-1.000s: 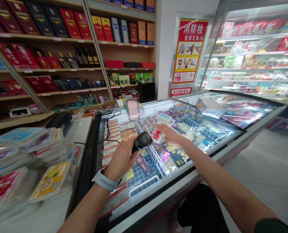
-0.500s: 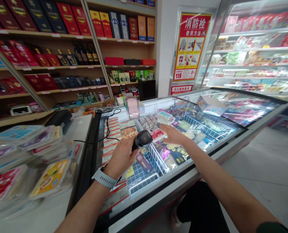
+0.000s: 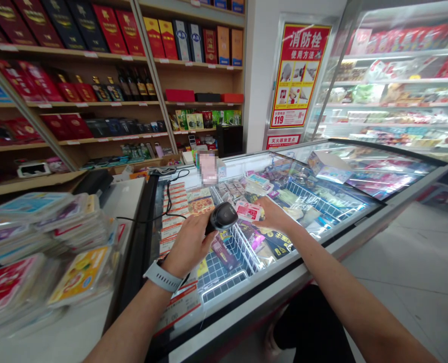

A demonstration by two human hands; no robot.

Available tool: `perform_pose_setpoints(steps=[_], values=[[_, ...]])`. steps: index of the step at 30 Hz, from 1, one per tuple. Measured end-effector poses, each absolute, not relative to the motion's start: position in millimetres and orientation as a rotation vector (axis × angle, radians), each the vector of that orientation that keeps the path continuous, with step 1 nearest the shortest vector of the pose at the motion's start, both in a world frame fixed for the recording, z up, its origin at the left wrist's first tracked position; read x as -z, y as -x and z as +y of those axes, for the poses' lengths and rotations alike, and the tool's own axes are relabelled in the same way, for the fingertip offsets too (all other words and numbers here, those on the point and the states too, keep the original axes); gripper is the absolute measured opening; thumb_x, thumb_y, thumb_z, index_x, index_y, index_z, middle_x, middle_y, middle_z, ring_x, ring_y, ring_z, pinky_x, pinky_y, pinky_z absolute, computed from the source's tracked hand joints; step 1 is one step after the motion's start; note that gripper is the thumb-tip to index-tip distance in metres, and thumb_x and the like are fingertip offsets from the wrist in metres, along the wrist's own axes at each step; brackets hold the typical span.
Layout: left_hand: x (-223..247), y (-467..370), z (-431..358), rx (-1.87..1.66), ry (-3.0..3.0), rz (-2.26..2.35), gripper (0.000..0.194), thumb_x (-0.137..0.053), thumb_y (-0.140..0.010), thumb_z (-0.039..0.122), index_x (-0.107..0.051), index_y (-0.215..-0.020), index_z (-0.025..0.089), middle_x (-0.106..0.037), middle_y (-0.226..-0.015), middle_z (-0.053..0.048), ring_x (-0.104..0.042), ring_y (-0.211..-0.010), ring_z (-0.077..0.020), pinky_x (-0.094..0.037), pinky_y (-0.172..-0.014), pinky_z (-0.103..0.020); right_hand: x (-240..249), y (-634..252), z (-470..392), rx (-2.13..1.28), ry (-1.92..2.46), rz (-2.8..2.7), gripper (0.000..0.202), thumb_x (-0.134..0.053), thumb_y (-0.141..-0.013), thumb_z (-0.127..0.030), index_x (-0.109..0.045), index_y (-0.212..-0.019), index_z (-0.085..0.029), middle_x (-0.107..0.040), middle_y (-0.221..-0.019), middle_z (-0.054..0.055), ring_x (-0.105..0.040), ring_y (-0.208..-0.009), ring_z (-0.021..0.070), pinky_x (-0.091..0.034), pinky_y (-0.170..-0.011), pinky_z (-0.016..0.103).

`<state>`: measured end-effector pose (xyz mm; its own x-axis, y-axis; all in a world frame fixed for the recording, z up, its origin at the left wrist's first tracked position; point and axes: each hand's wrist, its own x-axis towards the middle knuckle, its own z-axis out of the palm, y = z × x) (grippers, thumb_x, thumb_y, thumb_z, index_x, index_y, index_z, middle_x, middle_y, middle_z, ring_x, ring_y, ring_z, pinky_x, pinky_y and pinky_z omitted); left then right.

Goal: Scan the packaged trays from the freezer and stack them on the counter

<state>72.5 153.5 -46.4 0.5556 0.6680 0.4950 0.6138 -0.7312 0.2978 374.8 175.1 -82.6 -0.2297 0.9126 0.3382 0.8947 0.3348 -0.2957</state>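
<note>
In my left hand, a black handheld barcode scanner is gripped by its handle, its head aimed right. A pale grey watch band circles that wrist. My right hand pinches the right edge of a small red-and-white flat packet close to the scanner's head. Both hands are above the chest freezer, whose glass top shows packaged goods below. Under the scanner, a white wire basket inside the freezer holds a dark purple packet. The scanner's black cable trails to the left.
Stacked colourful flat packs lie on the white counter at left. Price labels line the freezer's left side. An open carton sits on its glass. Shelves of boxes and a lit display fridge stand behind.
My right hand has closed on the red-and-white packet and shifted it slightly right, turning its face toward the scanner. My left hand and the scanner have stayed almost still.
</note>
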Motion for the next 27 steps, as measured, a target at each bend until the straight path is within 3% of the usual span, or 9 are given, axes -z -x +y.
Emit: perform_pose_setpoints(steps=[4, 8, 13, 17, 22, 27], values=[[47, -72, 155, -0.935, -2.695, 1.111, 0.046, -0.055, -0.087, 0.023, -0.043, -0.131, 0.017, -0.060, -0.123, -0.011, -0.056, -0.112, -0.0270, -0.044, -0.098, -0.045, 84, -367, 171, -0.172, 1.659, -1.965, 0.064, -0.075, -0.068, -0.023, -0.046, -0.124, -0.015, -0.061, -0.106, 0.009, -0.062, -0.085, 0.0201, -0.050, -0.081, 0.034], [49, -72, 155, -0.917, -2.711, 1.121, 0.045, -0.055, -0.088, 0.024, -0.043, -0.130, 0.017, -0.060, -0.123, -0.011, -0.057, -0.111, -0.0262, -0.044, -0.098, -0.044, 86, -364, 169, -0.185, 1.615, -1.901, 0.058, -0.068, -0.074, -0.017, -0.046, -0.127, -0.020, -0.062, -0.105, 0.006, -0.062, -0.070, 0.0151, -0.052, -0.076, 0.032], [49, -72, 154, -0.912, -2.701, 1.121, 0.043, -0.054, -0.088, 0.024, -0.043, -0.129, 0.018, -0.061, -0.122, -0.011, -0.057, -0.111, -0.0254, -0.044, -0.098, -0.044, 92, -366, 172, -0.106, 1.516, -1.840, 0.056, -0.061, -0.078, -0.015, -0.045, -0.131, -0.023, -0.058, -0.117, 0.008, -0.063, -0.073, 0.0145, -0.054, -0.076, 0.032], [49, -72, 153, -0.928, -2.678, 1.130, 0.041, -0.056, -0.087, 0.024, -0.045, -0.127, 0.018, -0.063, -0.117, -0.010, -0.058, -0.107, -0.0261, -0.045, -0.096, -0.044, 94, -367, 173, -0.128, 1.551, -1.826, 0.052, -0.057, -0.077, -0.014, -0.049, -0.127, -0.022, -0.063, -0.108, 0.006, -0.065, -0.073, 0.0150, -0.055, -0.075, 0.032], [47, -72, 153, -0.900, -2.663, 1.143, 0.040, -0.055, -0.087, 0.025, -0.047, -0.126, 0.018, -0.063, -0.116, -0.010, -0.058, -0.105, -0.0271, -0.046, -0.094, -0.045, 94, -367, 173, -0.166, 1.569, -1.785, 0.035, -0.053, -0.081, -0.019, -0.056, -0.115, -0.019, -0.067, -0.093, 0.004, -0.065, -0.071, 0.0154, -0.055, -0.074, 0.031], [45, -74, 153, -0.913, -2.653, 1.144, 0.039, -0.056, -0.087, 0.024, -0.050, -0.125, 0.018, -0.064, -0.116, -0.010, -0.059, -0.106, -0.0272, -0.046, -0.094, -0.045, 90, -365, 172, -0.095, 1.675, -1.772, 0.032, -0.051, -0.087, -0.033, -0.059, -0.115, -0.019, -0.070, -0.098, 0.007, -0.066, -0.071, 0.0167, -0.053, -0.077, 0.033]])
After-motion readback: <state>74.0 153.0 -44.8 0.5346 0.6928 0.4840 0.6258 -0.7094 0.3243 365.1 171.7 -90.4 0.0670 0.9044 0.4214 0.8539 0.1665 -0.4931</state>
